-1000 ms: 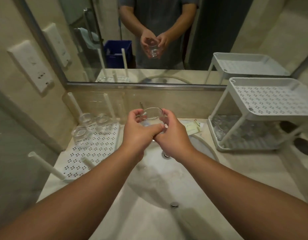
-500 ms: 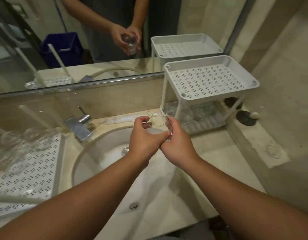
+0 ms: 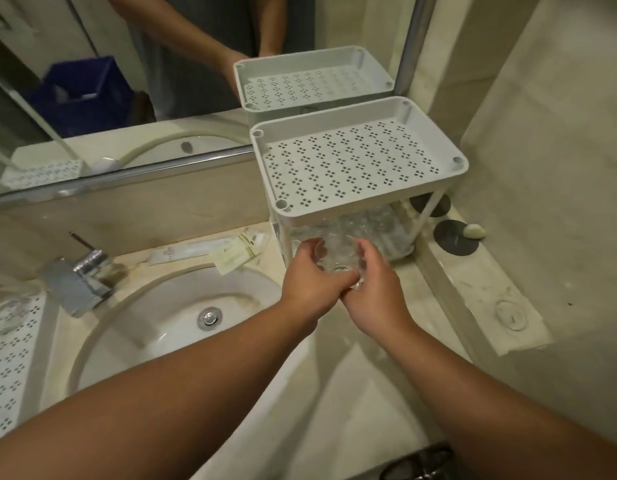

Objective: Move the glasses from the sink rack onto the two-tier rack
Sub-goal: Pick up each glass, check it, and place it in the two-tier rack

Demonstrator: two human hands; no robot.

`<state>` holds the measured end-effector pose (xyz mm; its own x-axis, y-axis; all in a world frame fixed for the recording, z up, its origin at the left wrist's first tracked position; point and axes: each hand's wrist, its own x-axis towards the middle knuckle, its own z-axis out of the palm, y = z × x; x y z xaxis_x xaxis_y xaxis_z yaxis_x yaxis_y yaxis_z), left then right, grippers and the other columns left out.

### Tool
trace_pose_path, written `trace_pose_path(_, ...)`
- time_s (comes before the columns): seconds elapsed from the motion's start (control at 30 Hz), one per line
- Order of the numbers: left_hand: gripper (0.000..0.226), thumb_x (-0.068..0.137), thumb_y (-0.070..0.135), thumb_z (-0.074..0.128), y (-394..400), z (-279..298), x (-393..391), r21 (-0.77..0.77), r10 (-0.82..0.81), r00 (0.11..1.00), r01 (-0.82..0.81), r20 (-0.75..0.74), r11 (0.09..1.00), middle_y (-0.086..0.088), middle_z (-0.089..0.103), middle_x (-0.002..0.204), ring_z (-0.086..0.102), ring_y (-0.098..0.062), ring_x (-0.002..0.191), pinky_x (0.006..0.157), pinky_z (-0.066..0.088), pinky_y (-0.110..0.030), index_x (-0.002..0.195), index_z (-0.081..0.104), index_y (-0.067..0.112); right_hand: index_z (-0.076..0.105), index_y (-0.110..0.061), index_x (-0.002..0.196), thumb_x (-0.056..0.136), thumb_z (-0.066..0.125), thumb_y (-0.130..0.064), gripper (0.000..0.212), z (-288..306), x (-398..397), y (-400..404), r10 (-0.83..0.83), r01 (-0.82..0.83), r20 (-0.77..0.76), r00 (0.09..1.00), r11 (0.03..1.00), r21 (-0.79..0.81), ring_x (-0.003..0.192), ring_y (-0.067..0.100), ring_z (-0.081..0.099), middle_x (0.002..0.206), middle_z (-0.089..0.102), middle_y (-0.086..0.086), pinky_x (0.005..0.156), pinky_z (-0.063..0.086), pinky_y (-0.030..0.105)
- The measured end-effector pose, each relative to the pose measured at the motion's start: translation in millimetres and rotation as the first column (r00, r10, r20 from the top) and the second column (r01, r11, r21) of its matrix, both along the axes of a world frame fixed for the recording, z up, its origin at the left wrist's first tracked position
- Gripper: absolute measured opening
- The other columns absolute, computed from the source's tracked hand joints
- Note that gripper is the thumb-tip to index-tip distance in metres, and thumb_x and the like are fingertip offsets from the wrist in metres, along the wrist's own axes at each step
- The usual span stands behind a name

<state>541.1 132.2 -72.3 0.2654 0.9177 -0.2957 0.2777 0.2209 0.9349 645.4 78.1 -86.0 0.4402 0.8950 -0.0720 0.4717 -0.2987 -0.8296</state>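
A clear drinking glass [image 3: 338,256] is held between both hands, right in front of the lower tier of the white two-tier rack [image 3: 435,183]. My left hand [image 3: 308,280] grips its left side and my right hand [image 3: 378,289] its right side. Several clear glasses [image 3: 376,226] stand on the lower tier, partly hidden under the perforated upper shelf, which carries nothing. The white sink rack [image 3: 12,355] shows at the far left edge, with a blurred glass [image 3: 5,315] on it.
A round white basin [image 3: 168,317] with a chrome drain lies left of my hands, the chrome tap [image 3: 80,278] behind it. Sachets [image 3: 230,252] lie by the mirror wall. A raised ledge [image 3: 480,289] with two dark discs and a pebble borders the right.
Both hands carried the glass to the right, from above the basin to the front of the two-tier rack's lower tier. The view swung right, so the sink rack slid to the left edge.
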Motion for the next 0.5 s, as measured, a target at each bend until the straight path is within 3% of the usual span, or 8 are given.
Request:
trace_pose_path(0.1,0.083,0.062,0.031,0.084,14,-10,24,-0.012,-0.057,0.994,0.056,-0.088,0.998,0.007,0.058,0.122,0.060,-0.011,0.108,0.088,0.055,-0.031,0.136,0.045,0.031,0.037,-0.030,0.145,0.077,0.074,-0.012,0.080,-15,24,7,-0.044,0.045,0.091,0.995,0.999,-0.004,0.121,0.017,0.047,0.133,0.042,0.002,0.089,0.038,0.019)
trace_pose_path(0.23,0.086,0.062,0.035,0.086,26,-21,53,-0.042,-0.094,0.985,0.089,-0.143,0.995,0.006,0.059,0.114,0.061,-0.007,0.100,0.070,0.052,-0.017,0.137,0.043,0.038,0.034,-0.032,0.148,0.080,0.073,-0.008,0.082,-34,50,17,-0.100,0.102,0.106,0.989,0.995,-0.018,0.115,0.020,0.053,0.129,0.037,0.003,0.087,0.043,0.020)
trace_pose_path(0.33,0.092,0.065,0.033,0.085,33,-29,76,-0.099,-0.116,0.983,0.102,-0.146,0.990,-0.003,0.055,0.128,0.060,-0.018,0.110,0.083,0.055,-0.029,0.143,0.037,0.039,0.034,-0.031,0.149,0.082,0.067,-0.001,0.081,-41,67,29,-0.139,0.141,0.088,0.986,0.990,-0.016,0.119,0.023,0.055,0.143,0.034,0.007,0.092,0.046,0.023)
trace_pose_path(0.43,0.093,0.066,0.035,0.084,38,-32,91,-0.134,-0.129,0.985,0.113,-0.118,0.985,-0.003,0.052,0.131,0.059,-0.019,0.114,0.093,0.054,-0.035,0.145,0.035,0.039,0.035,-0.026,0.150,0.084,0.064,0.000,0.076,-47,81,37,-0.174,0.175,0.142,0.974,0.985,0.005,0.133,0.028,0.043,0.148,0.034,0.009,0.106,0.042,0.035)
trace_pose_path(0.5,0.093,0.068,0.036,0.084,42,-34,100,-0.146,-0.137,0.986,0.122,-0.096,0.982,-0.001,0.051,0.133,0.058,-0.018,0.116,0.097,0.053,-0.038,0.147,0.035,0.040,0.036,-0.024,0.150,0.086,0.063,-0.001,0.073,-54,91,45,-0.211,0.213,0.192,0.959,0.977,0.012,0.138,0.027,0.038,0.149,0.034,0.009,0.109,0.037,0.033)
